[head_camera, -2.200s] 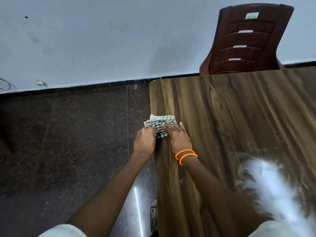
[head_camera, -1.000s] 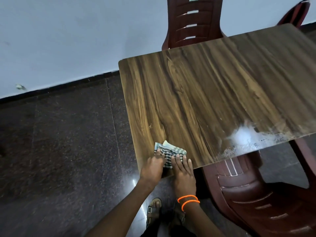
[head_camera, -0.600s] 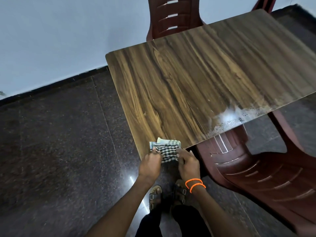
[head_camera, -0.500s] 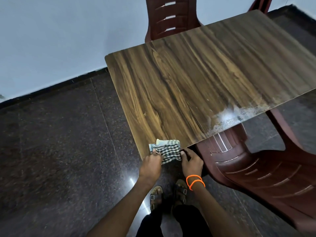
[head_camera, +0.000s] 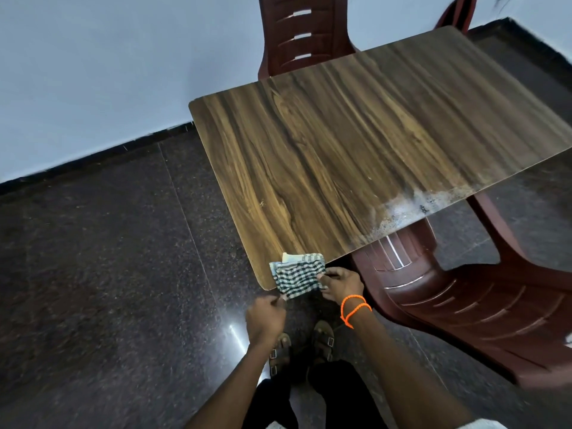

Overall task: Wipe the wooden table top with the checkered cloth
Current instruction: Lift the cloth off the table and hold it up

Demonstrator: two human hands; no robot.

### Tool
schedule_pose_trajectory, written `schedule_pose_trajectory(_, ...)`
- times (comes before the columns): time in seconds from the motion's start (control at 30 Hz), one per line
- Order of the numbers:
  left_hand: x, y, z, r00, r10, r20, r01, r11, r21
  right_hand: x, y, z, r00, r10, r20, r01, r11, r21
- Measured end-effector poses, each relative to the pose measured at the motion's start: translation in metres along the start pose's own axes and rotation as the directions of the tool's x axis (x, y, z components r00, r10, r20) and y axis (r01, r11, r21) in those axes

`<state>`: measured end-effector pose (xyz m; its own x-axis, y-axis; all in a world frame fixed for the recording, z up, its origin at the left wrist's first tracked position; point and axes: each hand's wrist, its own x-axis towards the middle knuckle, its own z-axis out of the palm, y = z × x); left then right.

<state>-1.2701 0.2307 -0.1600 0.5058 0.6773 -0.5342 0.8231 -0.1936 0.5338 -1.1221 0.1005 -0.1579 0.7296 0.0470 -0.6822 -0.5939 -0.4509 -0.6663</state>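
Note:
The folded checkered cloth [head_camera: 297,276] lies at the near corner of the wooden table top [head_camera: 356,150], half hanging past the edge. My left hand [head_camera: 265,317] pinches its lower left corner just off the table. My right hand [head_camera: 340,284], with orange bands on the wrist, grips the cloth's right edge. A pale dusty smear [head_camera: 411,205] marks the table's near right edge.
A dark red plastic chair [head_camera: 483,305] stands close on the right, partly under the table. A second chair [head_camera: 303,32] is at the far side by the white wall. The floor [head_camera: 108,274] is dark polished stone; my sandalled feet [head_camera: 303,345] are below the corner.
The cloth has been drawn along the table's left edge to the near corner and partly off it. Both hands went from pressing it flat to pinching its edges.

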Motion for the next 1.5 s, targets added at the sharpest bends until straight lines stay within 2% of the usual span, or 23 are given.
schedule_pose_trajectory(0.03, 0.002, 0.0, 0.001, 0.986, -0.136, 0.096, 0.15, 0.977, -0.15, -0.003, -0.002, -0.002, 0.999, 0.036, 0.018, -0.036, 0.999, 0.017)
schedule_pose_trajectory(0.07, 0.003, 0.005, 0.001, 0.941, -0.248, 0.229, 0.314, 0.891, -0.327, -0.006, -0.005, -0.006, 0.998, 0.063, 0.028, -0.064, 0.998, 0.022)
schedule_pose_trajectory(0.1, 0.004, 0.013, 0.001, 0.869, -0.299, 0.395, 0.468, 0.758, -0.455, -0.007, -0.006, -0.008, 0.996, 0.085, 0.035, -0.086, 0.996, 0.028)
schedule_pose_trajectory(0.13, 0.005, 0.02, 0.0, 0.799, -0.271, 0.536, 0.57, 0.624, -0.534, -0.009, -0.007, -0.012, 0.994, 0.104, 0.041, -0.105, 0.994, 0.026)
schedule_pose_trajectory(0.17, 0.007, 0.028, -0.001, 0.764, -0.206, 0.612, 0.611, 0.535, -0.583, -0.011, -0.008, -0.014, 0.992, 0.117, 0.053, -0.119, 0.993, 0.024)
schedule_pose_trajectory(0.23, 0.005, 0.044, -0.004, 0.766, -0.14, 0.628, 0.612, 0.458, -0.645, -0.017, -0.013, -0.024, 0.989, 0.127, 0.08, -0.129, 0.991, 0.023)
schedule_pose_trajectory(0.43, -0.001, 0.062, -0.016, 0.802, -0.179, 0.57, 0.561, 0.554, -0.615, -0.04, -0.025, -0.056, 0.984, 0.115, 0.139, -0.132, 0.984, 0.12)
schedule_pose_trajectory(0.63, -0.03, 0.104, -0.046, 0.832, -0.054, 0.552, 0.457, 0.632, -0.627, -0.091, -0.037, -0.092, 0.994, 0.011, 0.111, -0.048, 0.94, 0.338)
schedule_pose_trajectory(0.87, -0.061, 0.163, -0.066, 0.849, 0.113, 0.515, 0.273, 0.742, -0.612, -0.139, -0.054, -0.145, 0.991, -0.07, 0.112, -0.006, 0.823, 0.569)
schedule_pose_trajectory(1.17, -0.126, 0.24, -0.032, 0.79, 0.306, 0.531, 0.088, 0.801, -0.592, -0.172, -0.054, -0.239, 0.992, -0.129, 0.006, 0.092, 0.736, 0.671)
schedule_pose_trajectory(1.3, -0.166, 0.278, 0.008, 0.748, 0.374, 0.548, 0.037, 0.802, -0.597, -0.175, -0.042, -0.303, 0.985, -0.161, -0.062, 0.161, 0.723, 0.672)
schedule_pose_trajectory(1.5, -0.232, 0.327, 0.092, 0.699, 0.403, 0.591, -0.019, 0.836, -0.548, -0.173, -0.009, -0.413, 0.968, -0.175, -0.179, 0.25, 0.721, 0.646)
